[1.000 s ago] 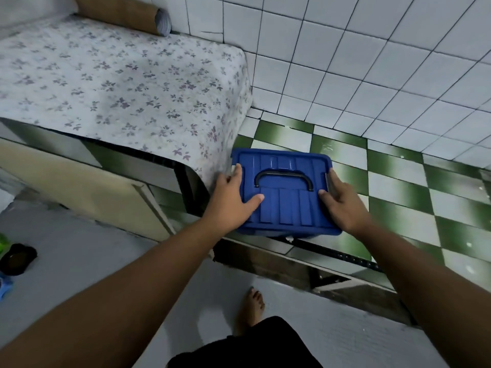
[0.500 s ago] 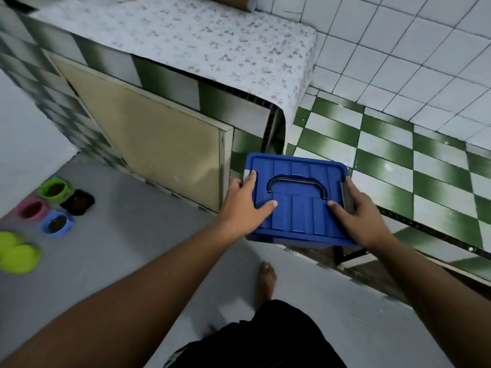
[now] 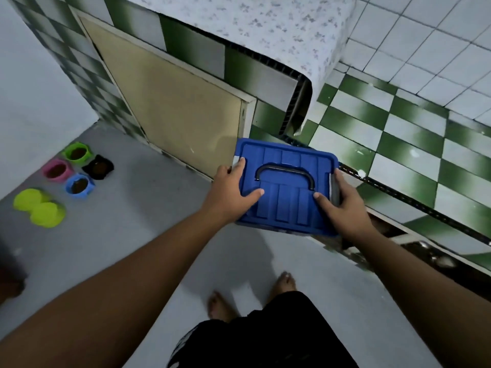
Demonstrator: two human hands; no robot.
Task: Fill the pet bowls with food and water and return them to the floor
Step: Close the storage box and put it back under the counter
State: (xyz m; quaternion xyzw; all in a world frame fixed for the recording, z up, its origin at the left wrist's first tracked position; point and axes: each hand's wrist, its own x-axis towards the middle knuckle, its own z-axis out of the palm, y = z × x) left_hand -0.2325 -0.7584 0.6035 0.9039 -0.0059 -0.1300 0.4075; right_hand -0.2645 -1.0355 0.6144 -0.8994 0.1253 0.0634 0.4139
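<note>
Fingers of the left hand (image 3: 228,193) and right hand (image 3: 345,205) are curled round opposite ends of the blue box (image 3: 285,187), keeping it level; pet bowls (image 3: 79,185) are grouped on the floor (image 3: 138,221), well apart.

box (image 3: 287,187) is off the ledge (image 3: 398,144) now. A second ago it sat over the checkered tiles beside the cloth-covered counter (image 3: 265,22); now it hangs past the edge, over the grey floor (image 3: 132,221) by the cabinet door (image 3: 172,102). Probably lower too, hard to call from this angle. View swings left: green bowl (image 3: 77,153), pink bowl (image 3: 57,170), black bowl (image 3: 98,167), blue bowl (image 3: 79,185) and lime double bowl (image 3: 39,208) are fully in frame. A second foot (image 3: 220,305) shows.
</note>
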